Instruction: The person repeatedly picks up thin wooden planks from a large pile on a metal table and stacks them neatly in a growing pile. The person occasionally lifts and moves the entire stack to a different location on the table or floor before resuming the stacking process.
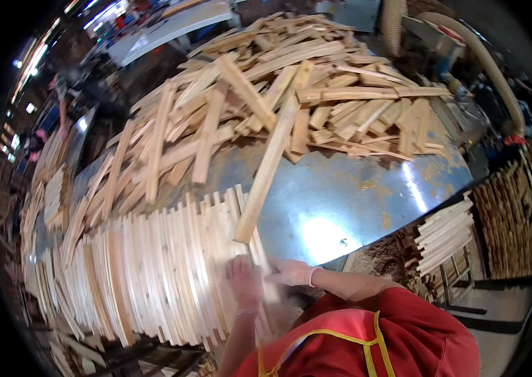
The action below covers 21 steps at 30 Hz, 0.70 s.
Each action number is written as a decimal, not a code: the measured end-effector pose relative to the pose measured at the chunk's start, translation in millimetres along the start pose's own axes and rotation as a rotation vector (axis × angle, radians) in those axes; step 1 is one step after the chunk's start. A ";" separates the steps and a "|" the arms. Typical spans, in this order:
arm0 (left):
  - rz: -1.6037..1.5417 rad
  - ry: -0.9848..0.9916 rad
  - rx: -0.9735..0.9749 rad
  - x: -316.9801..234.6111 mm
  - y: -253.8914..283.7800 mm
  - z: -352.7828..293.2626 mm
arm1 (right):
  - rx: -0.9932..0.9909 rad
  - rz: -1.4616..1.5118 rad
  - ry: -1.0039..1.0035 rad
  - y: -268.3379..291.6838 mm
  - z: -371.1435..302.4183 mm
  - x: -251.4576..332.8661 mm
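Observation:
A long row of pale wooden slats [153, 270] stands side by side along the near left of the metal table. My left hand [242, 281], in a light glove, is over the right end of this row; motion smears its fingers, so their grip cannot be told. Just to its right, my gloved right hand [293, 273] reaches in from the right, its fingers closed at a blurred wooden slat [259, 254] at the row's end. Beyond both hands, a loose wooden board [269, 169] slants from the pile down to the row.
A large heap of loose boards [335, 94] covers the far part of the metal table [335, 188]. To the right are a small slat stack [445, 235] on a rack and a taller wood stack [520, 213]. A ribbed hose [498, 56] hangs at the far right.

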<state>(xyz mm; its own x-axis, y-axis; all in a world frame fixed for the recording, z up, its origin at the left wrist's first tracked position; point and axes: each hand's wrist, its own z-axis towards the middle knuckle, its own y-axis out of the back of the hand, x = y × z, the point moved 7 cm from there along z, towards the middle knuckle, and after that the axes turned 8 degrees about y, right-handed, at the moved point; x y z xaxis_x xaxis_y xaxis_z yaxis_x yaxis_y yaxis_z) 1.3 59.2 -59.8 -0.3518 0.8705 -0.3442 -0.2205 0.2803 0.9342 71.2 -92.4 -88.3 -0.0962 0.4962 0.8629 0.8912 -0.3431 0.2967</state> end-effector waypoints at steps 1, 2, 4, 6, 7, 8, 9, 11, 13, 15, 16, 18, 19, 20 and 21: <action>0.024 0.016 0.002 -6.4 -1.1 1.5 | 0.102 -0.079 0.034 -0.2 8.8 15.4; 0.051 0.035 0.003 -10.2 -0.2 2.1 | 0.184 -0.179 0.103 17.4 15.7 34.3; 0.176 -0.002 0.145 -36.9 3.5 1.8 | 0.012 -0.317 0.365 67.0 31.2 0.9; 0.232 0.034 0.274 -45.8 2.9 6.6 | -0.359 0.229 -0.143 152.4 30.4 15.9; 0.246 0.028 0.222 -51.3 4.0 10.3 | -0.551 0.629 -0.088 183.3 37.7 4.8; 0.259 0.018 0.173 -57.6 4.2 11.8 | -0.732 0.953 -0.002 215.5 41.9 -3.3; 0.273 0.006 0.123 -64.4 4.6 14.3 | -0.709 1.011 0.082 231.9 64.6 2.9; 0.053 0.207 0.231 -55.4 9.1 23.5 | -0.655 1.136 0.252 256.5 100.9 7.6; -0.097 0.302 0.155 -52.7 36.0 32.0 | -0.498 1.038 0.250 259.7 108.2 5.4; -0.189 0.282 -0.094 -70.6 87.4 27.9 | -0.282 1.167 0.327 238.3 74.7 27.6; -0.007 0.164 -0.182 -109.4 121.0 46.0 | -0.159 1.094 0.268 228.8 44.5 41.8; -0.351 0.408 0.216 -151.7 118.5 95.6 | 0.084 0.961 0.247 195.6 26.1 16.2; -0.520 0.535 0.414 -165.9 107.0 98.4 | 0.068 0.655 0.320 206.2 23.4 19.8; -0.649 0.558 0.420 -162.2 86.7 94.2 | 0.067 0.344 0.404 220.0 24.3 36.1; -0.785 0.583 0.414 -146.7 51.1 88.5 | 0.071 0.029 0.493 234.6 27.9 55.2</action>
<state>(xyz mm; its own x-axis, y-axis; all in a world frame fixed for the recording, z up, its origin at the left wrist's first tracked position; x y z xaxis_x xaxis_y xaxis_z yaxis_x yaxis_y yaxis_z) 122.2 -18.4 46.8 -0.6515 0.0884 -0.7535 -0.2866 0.8909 0.3524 287.3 -123.2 17.5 -0.2543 0.0453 0.9661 0.9228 -0.2878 0.2563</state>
